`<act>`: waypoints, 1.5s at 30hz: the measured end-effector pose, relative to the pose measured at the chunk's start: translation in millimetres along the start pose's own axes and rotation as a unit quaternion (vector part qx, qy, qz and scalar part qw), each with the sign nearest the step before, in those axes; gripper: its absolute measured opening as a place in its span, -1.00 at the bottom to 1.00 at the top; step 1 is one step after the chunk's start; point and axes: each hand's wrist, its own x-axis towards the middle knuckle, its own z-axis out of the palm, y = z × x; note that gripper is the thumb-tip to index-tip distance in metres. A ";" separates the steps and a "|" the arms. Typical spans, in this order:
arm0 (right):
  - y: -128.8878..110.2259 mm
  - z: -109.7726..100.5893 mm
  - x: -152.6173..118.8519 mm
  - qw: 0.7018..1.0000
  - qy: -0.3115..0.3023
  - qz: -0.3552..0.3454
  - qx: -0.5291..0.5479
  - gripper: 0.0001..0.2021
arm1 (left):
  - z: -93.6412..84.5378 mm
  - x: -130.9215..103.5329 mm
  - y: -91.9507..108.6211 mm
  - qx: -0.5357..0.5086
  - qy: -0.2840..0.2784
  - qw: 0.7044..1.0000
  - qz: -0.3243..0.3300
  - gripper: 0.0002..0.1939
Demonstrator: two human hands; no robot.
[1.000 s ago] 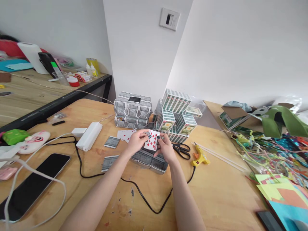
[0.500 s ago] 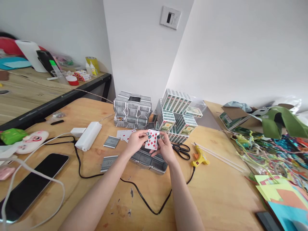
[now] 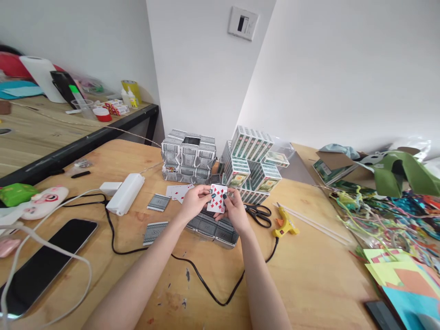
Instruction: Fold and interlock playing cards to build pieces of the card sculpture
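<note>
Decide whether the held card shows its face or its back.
Its face: red diamonds show on the card, held between the left hand and the right hand.

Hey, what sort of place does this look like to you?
Most likely a craft workspace: a yellow glue gun and black-handled scissors lie on the wooden table, and colored paper is piled at the right.

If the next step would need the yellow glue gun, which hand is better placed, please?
Probably the right hand: it is nearer the glue gun, beyond the scissors. The left hand is farther away; both hold the playing card.
</note>
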 end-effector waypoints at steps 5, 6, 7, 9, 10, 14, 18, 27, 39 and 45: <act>-0.3 0.2 -0.9 1.000 0.000 -0.014 -0.011 -0.72 | 0.3 -0.8 1.9 0.004 -0.001 1.000 0.005 -0.68; -0.4 0.3 -1.0 1.000 0.001 -0.016 -0.013 -0.72 | 0.2 -0.6 1.8 0.004 0.000 1.000 0.006 -0.68; -0.5 0.4 -1.0 1.000 0.002 -0.017 -0.015 -0.72 | 0.0 -0.4 1.6 0.002 -0.001 1.000 0.007 -0.67; -0.4 0.5 -0.7 1.000 0.003 -0.019 -0.015 -0.71 | -0.2 -0.1 1.2 -0.005 -0.003 1.000 0.005 -0.63; -0.3 0.4 -0.5 1.000 0.005 -0.019 -0.013 -0.70 | -0.2 -0.1 1.1 -0.011 -0.003 1.000 0.004 -0.61; 0.4 0.0 0.0 1.000 0.010 -0.020 -0.014 -0.66 | 0.3 -1.2 1.9 -0.028 -0.002 1.000 0.001 -0.55; 0.6 -0.3 0.1 1.000 0.015 -0.017 -0.015 -0.58 | 0.8 -2.6 3.3 -0.029 0.002 1.000 -0.002 -0.52; -2.1 1.3 -2.2 1.000 0.009 -0.020 -0.020 -0.48 | 0.1 -1.9 3.5 -0.031 -0.007 0.999 -0.001 -0.51; -1.3 0.3 -1.5 0.999 0.002 -0.037 -0.014 -0.56 | 0.2 -1.2 3.2 -0.019 -0.008 1.000 -0.006 -0.59; -0.1 -0.5 -1.8 0.999 -0.018 -0.025 -0.011 -0.74 | -1.0 -0.8 2.7 -0.005 -0.018 1.000 0.001 -0.65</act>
